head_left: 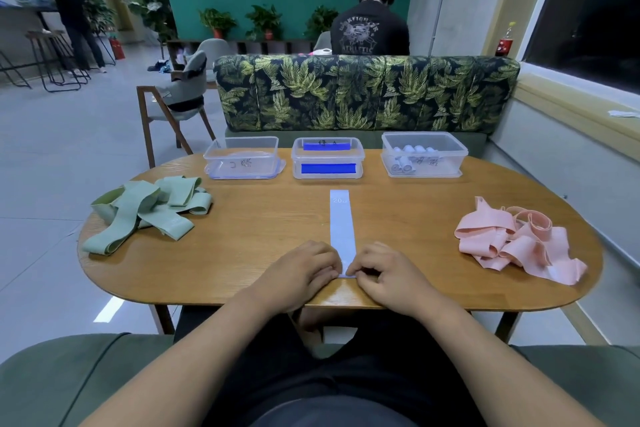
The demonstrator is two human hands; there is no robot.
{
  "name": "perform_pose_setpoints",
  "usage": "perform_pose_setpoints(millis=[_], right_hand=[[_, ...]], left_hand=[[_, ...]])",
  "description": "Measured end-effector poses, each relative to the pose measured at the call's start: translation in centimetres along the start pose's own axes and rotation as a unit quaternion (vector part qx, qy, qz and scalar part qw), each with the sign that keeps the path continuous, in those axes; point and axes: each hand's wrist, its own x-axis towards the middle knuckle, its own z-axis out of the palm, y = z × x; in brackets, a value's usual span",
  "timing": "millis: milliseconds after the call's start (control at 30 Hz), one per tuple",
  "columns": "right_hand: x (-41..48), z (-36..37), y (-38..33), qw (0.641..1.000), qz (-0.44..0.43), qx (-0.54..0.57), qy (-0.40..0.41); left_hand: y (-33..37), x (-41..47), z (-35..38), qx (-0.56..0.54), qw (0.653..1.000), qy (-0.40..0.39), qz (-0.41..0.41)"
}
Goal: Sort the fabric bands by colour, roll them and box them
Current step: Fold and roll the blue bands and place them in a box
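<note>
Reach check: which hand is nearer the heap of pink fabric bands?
Right. The right hand is left of the heap of pink fabric bands; the left hand, further left. Both pinch the pale blue fabric strip.

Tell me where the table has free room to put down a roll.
Bare wood lies between the green pile and the pale blue band, and between that band and the pink pile. Three boxes crowd the far edge.

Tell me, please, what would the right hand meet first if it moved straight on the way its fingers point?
The right hand points leftward at the near end of the pale blue band, which it pinches. Just beyond, it would likely meet the left hand, gripping the same end.
</note>
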Motion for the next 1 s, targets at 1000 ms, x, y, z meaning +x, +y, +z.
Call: perform_pose_setpoints(millis=[1000], right_hand=[[0.0,0.5,0.2,0.998,0.018,-0.052,0.025]], left_hand=[[0.2,0.9,1.9,0.023,0.997,0.05,-0.052]])
